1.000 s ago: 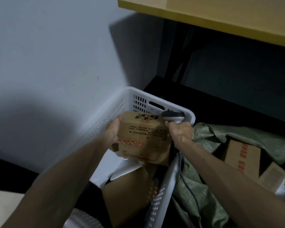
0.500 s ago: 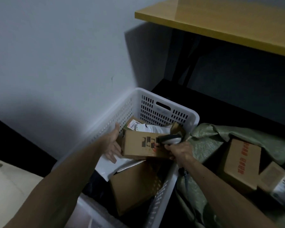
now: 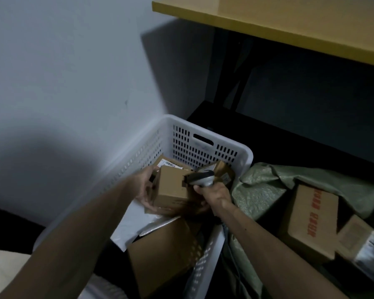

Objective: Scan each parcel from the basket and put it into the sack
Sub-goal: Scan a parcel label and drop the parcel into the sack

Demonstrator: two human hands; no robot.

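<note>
Head view | our left hand gripped a small box, right hand gripped the scanner against it | sack held parcels already; we judged several left in the basket.

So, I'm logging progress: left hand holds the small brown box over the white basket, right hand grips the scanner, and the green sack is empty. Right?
Not quite: the head view shows the green sack already holds parcels, a brown carton with red print and a smaller package beside it. The rest stands.
</note>
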